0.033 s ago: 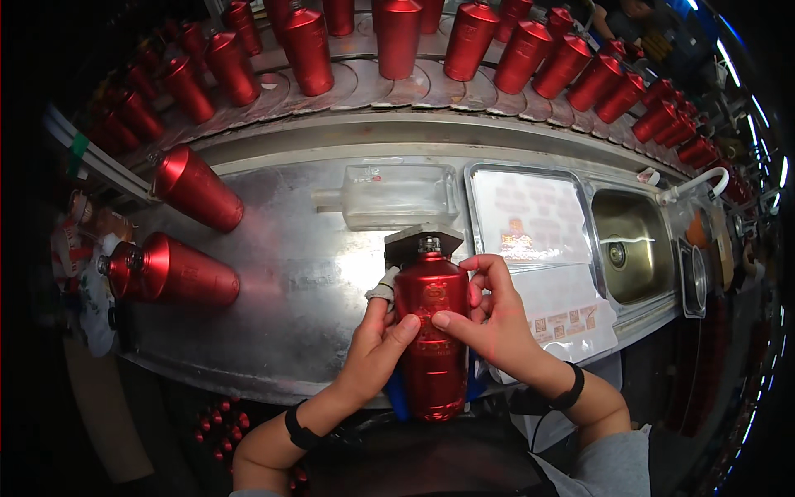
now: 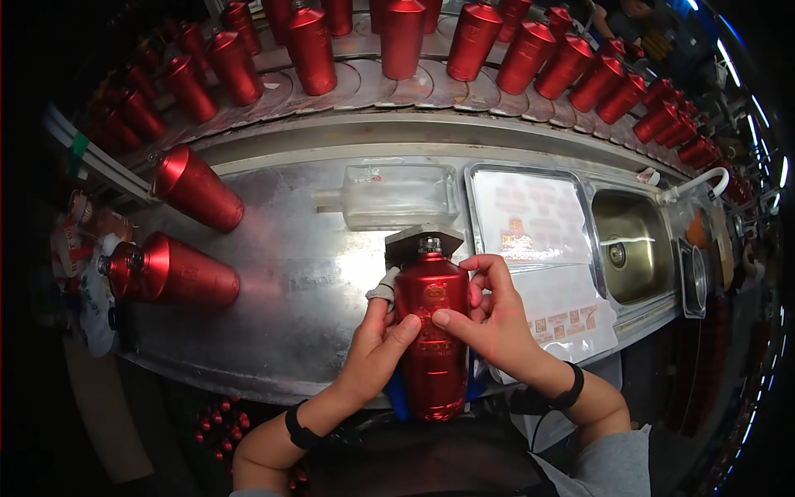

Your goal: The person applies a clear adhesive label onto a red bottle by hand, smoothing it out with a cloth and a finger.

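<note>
A glossy red bottle with raised markings lies before me, its neck pointing away and resting at a grey angled metal holder. Blue supports show at both sides of its base. My left hand grips its left side, thumb pressed on the front; a pale wrap covers one fingertip. From the right, my right hand holds it too, with the thumb on the raised markings and the index finger bent beside the shoulder. Some fingertips are hidden behind the bottle.
Beyond the holder lies a clear rectangular glass bottle. A metal tray with transfer sheets and a sink are to the right. More red bottles lie at left. Red bottles stand along a curved conveyor at the back.
Red bottles on the conveyor have shifted very slightly to the right. Both my hands and the bottle they hold look the same.
</note>
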